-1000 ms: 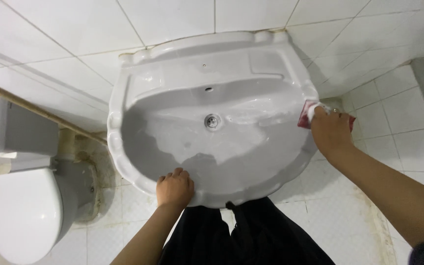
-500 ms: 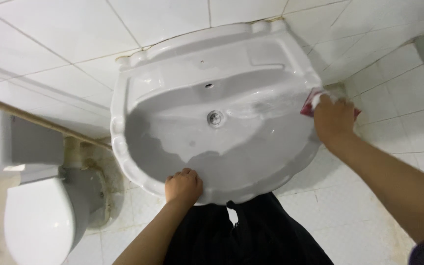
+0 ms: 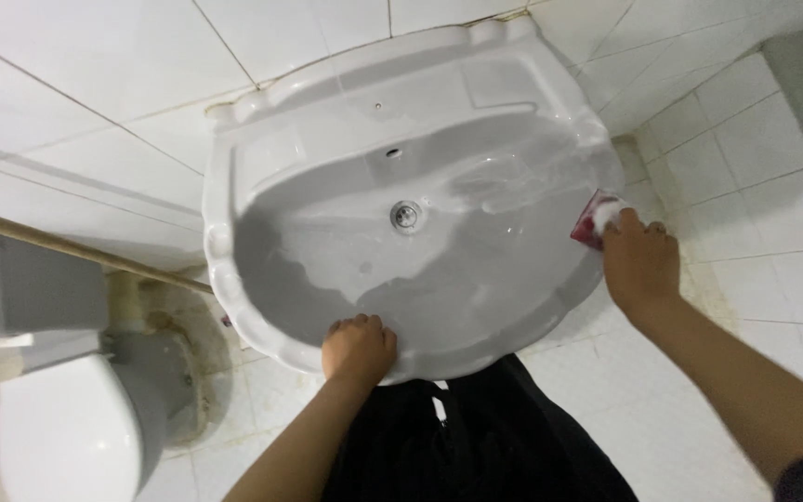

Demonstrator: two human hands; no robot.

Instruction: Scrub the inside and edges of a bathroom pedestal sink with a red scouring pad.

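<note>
Here the left hand [image 3: 358, 349] is curled over the near rim of the white sink [image 3: 281, 139], fingers hooked onto the lip and knuckles up; it looks like a bracing grip, steadying the body against the basin while the other arm reaches out. The right hand [image 3: 641, 262] is clenched around a small red and white cloth [image 3: 595, 221], pressing it against the outer edge of the sink on the right side, just where the rim curves down toward the tiled floor [image 3: 745, 186]. Only a corner of the cloth shows past the fingers, so its full shape cannot be told; what shows pokes up and left, toward the basin, and lies flat against the rim, which suits wiping along that edge.

The sink hangs on a white tiled wall [image 3: 95, 65], with its long axis running left to right in the view and its back edge tipped toward the upper right. The drain [image 3: 404, 215] sits near the middle of the bowl, with a small overflow hole above it. The bowl looks wet, with a shiny streak on the right side near the cloth. A toilet [image 3: 58, 437] stands well apart at the lower left, and a thin pipe [image 3: 76, 249] slants across the wall above it. Dark clothing [image 3: 476, 437] fills the space below the sink.
</note>
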